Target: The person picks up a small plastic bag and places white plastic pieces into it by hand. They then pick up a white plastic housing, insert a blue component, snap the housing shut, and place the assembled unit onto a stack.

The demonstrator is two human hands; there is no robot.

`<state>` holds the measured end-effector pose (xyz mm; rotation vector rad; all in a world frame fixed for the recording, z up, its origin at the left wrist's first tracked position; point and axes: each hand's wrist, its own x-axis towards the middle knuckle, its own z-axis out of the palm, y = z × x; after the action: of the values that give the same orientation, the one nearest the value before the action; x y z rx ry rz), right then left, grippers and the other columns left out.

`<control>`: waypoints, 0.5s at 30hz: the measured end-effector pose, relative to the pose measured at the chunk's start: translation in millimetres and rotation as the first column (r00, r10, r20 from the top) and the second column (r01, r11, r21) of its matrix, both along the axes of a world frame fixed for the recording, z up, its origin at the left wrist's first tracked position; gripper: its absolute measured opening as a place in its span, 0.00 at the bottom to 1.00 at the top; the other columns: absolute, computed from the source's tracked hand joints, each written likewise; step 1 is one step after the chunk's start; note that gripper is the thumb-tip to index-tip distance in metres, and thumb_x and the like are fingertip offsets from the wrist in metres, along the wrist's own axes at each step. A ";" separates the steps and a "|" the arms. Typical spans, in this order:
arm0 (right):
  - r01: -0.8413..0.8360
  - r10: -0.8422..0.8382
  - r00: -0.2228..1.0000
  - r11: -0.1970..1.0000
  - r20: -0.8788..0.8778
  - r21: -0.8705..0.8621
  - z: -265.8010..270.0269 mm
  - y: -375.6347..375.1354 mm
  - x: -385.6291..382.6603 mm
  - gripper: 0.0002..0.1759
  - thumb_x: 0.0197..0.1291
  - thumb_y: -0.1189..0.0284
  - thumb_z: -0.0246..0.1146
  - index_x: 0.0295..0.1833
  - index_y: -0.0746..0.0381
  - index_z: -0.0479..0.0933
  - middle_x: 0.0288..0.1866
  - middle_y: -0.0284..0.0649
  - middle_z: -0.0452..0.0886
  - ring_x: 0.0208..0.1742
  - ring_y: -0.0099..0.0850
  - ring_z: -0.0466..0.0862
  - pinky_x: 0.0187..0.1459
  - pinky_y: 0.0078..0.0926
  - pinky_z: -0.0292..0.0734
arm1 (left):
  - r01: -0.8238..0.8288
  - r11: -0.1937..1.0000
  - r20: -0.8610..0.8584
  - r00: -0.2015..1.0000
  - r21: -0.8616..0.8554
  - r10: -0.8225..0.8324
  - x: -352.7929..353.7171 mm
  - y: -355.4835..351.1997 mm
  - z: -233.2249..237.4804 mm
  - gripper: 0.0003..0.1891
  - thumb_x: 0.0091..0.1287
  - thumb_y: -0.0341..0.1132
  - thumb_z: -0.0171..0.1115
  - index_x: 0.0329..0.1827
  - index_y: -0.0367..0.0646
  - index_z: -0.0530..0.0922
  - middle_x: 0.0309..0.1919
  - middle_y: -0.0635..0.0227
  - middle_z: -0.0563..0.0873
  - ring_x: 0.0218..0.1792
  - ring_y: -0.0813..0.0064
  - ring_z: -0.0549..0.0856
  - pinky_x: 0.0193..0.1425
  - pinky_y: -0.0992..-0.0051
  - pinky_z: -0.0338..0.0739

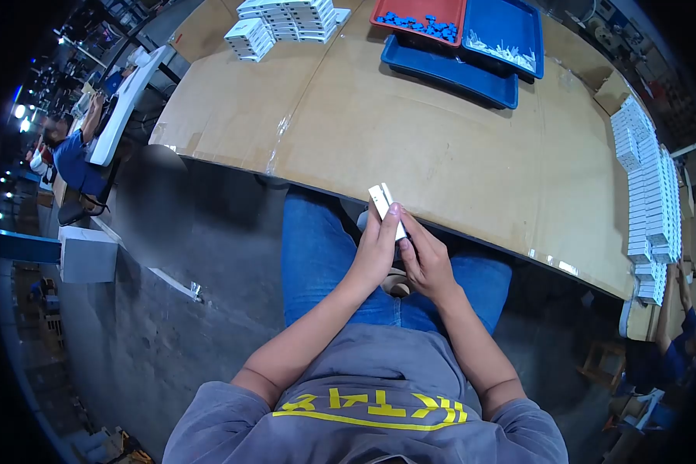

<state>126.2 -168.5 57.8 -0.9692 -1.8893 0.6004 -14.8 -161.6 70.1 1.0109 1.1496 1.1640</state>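
Observation:
A small white rectangular part (387,209) is held between both hands, tilted, just off the near edge of the cardboard-covered table (410,158). My left hand (376,246) is closed round its left side, with the thumb pressed on its face. On the other side my right hand (428,257) grips the lower right edge of the same part, fingers together. The hands nearly touch above my lap. Parts of the white piece are hidden behind the thumbs and fingers.
White stacked parts (290,22) stand at the back left, more stacks (648,189) along the right edge. A red tray (417,9) holds blue pieces; a blue tray (503,27) holds clear-white pieces. Another blue tray (448,73) lies before them. A person (73,155) sits far left.

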 end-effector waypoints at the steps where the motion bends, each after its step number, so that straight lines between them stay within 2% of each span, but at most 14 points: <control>1: 0.007 -0.007 1.000 1.000 -0.002 0.008 -2.0 -0.4 -0.4 0.26 0.74 0.76 0.62 0.74 0.73 0.72 0.65 0.60 0.83 0.60 0.53 0.89 0.58 0.38 0.86 | 0.003 1.000 -0.026 1.000 0.014 -0.003 0.4 0.5 -1.6 0.26 0.88 0.50 0.43 0.74 0.36 0.63 0.56 0.56 0.78 0.58 0.67 0.78 0.66 0.66 0.74; 4: 0.031 -0.030 0.999 0.999 0.041 -0.023 -6.3 -4.0 2.7 0.26 0.74 0.75 0.62 0.74 0.75 0.73 0.56 0.59 0.87 0.46 0.49 0.92 0.46 0.37 0.88 | 0.005 1.000 -0.057 0.998 0.018 -0.004 3.6 -1.0 -2.2 0.26 0.88 0.49 0.42 0.75 0.36 0.61 0.56 0.53 0.78 0.58 0.65 0.79 0.66 0.65 0.74; 7: 0.077 -0.081 0.995 0.995 0.052 0.065 -13.2 -3.7 2.1 0.25 0.75 0.75 0.61 0.72 0.76 0.74 0.49 0.58 0.89 0.36 0.44 0.91 0.37 0.37 0.86 | 0.020 1.000 -0.071 0.997 -0.024 -0.022 5.7 -3.2 1.9 0.25 0.89 0.49 0.41 0.74 0.37 0.62 0.54 0.54 0.78 0.55 0.66 0.80 0.64 0.66 0.75; 15: 0.100 -0.110 0.990 0.989 0.089 0.114 -19.6 -6.8 -2.7 0.22 0.77 0.75 0.58 0.69 0.78 0.75 0.50 0.59 0.89 0.34 0.42 0.91 0.35 0.37 0.86 | 0.031 0.998 -0.008 0.999 -0.059 -0.031 3.9 -2.9 0.4 0.21 0.89 0.48 0.41 0.69 0.39 0.66 0.47 0.61 0.79 0.47 0.73 0.80 0.54 0.69 0.77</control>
<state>123.4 -175.3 38.1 -1.0343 -1.9198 0.3909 -10.9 -164.5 70.5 0.9868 1.1650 1.0962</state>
